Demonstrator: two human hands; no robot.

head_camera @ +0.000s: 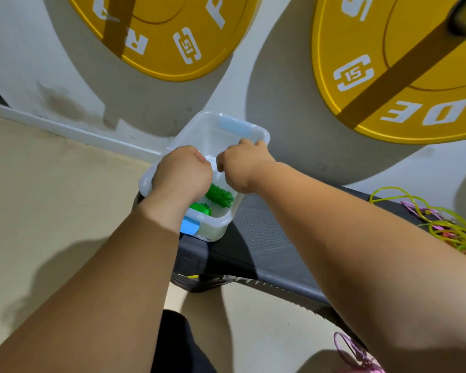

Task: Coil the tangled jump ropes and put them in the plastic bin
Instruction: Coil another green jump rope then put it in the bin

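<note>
A clear plastic bin (261, 135) with blue handles stands on the end of a black bench (256, 238). Both my hands reach down into it. My left hand (182, 175) is curled over the bin's left half, and the green jump rope (218, 196) with its ribbed handles shows just under it. My right hand (241, 160) hangs over the right half with its fingers curled down beside the far rim; what they hold is hidden. More tangled ropes, yellow-green (441, 224) and pink (417, 212), lie on the bench at the right.
Two yellow weight plates (156, 36) (398, 63) lean against the white wall behind the bin. A pink rope loop (353, 351) hangs at the bottom right. Beige floor (51, 211) lies left of the bench.
</note>
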